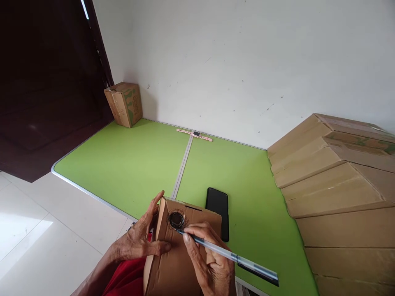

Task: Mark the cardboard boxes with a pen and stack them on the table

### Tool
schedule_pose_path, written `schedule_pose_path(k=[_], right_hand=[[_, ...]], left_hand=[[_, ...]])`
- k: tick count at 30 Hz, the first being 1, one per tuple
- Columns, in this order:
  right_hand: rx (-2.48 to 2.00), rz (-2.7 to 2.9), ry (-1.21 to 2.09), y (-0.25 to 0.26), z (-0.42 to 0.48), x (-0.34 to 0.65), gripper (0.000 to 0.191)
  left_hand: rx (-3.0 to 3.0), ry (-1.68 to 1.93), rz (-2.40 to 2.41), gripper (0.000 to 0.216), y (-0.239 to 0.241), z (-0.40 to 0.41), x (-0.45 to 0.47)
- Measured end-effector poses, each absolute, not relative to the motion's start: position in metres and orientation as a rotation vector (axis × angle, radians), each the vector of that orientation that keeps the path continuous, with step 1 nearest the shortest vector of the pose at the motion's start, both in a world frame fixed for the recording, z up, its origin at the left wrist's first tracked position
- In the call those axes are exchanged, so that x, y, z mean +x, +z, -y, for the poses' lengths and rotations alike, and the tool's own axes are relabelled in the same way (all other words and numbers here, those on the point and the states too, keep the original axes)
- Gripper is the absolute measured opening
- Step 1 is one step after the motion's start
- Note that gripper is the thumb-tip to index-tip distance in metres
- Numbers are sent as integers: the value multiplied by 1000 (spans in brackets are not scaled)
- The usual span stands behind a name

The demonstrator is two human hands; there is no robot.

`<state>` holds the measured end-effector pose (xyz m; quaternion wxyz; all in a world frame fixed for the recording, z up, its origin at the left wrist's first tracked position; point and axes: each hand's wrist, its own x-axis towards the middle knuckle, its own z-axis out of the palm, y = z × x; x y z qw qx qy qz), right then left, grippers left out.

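A brown cardboard box [185, 263] is tilted against the near edge of the green table. My left hand [142, 236] grips its left side, with the thumb on the front face and fingers behind the edge. My right hand [210, 257] is closed around a pen [216, 248] with a clear barrel and a dark cap on its back end. The pen tip meets the cardboard at the lower edge of a dark round patch [177, 219], which scribbled rings surround. I cannot tell whether the patch is a hole or ink.
A black phone [217, 201] lies on the green table [123, 164] just behind the box. A pink-strapped watch [196, 134] rests by the wall. One carton [128, 105] stands at the back left; several cartons [333, 197] line the right side. A dark door [52, 82] is at left.
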<state>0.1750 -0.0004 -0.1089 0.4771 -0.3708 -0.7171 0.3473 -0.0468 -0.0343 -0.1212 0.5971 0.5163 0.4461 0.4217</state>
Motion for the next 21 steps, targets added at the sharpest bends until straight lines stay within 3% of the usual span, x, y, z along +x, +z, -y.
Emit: schedule_pose_path(k=[9,14,18,21], right_hand=[[-1068,1636,788,-111,-22,173,10],[-1020,1722,853,-87,-48,161,31],[-1558,1894,735,-75,-113,166,54],[-1834,2037,744,-84,-162,163,39]], left_hand=[[1163,1028,-947,122,-128,34,-46],[1086,1026,-1004,116,-125,37,-48],[963,1031,-999,115,-136,40,-53],[909,1059,-1008,117,-146,41,-54]])
